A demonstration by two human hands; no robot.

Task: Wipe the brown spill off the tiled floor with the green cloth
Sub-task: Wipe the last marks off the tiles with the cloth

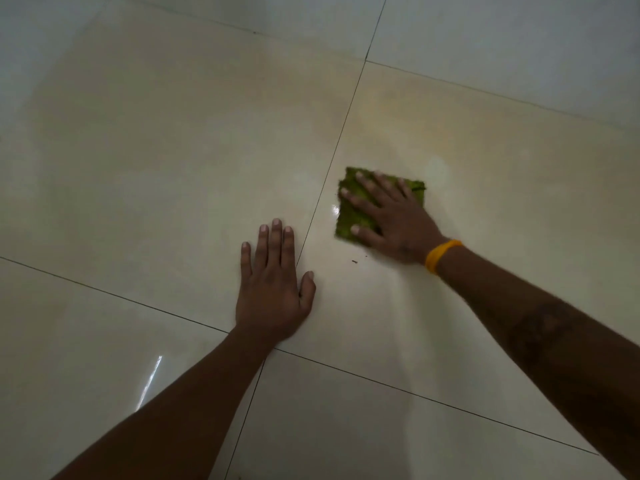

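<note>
Head view: right hand (394, 220) flat with fingers spread, pressing on cloth (353, 216), gripping nothing. Left hand (273, 285) also flat, fingers straight, resting on floor (138, 150) at 8 o'clock from cloth, holding nothing. Brown spill hardly visible; only small dark crumbs (354, 261) at 6 o'clock, just beside cloth. Risk: crumbs missed or smeared if cloth passes beside them; wet glossy tile, so possible slip of supporting palm. Yellow wristband (441, 254) on right wrist. Nothing blocking the path.

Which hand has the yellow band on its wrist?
The right hand, the one pressing flat on the green cloth, wears the yellow band. The left hand has a bare wrist and rests on the floor.
</note>
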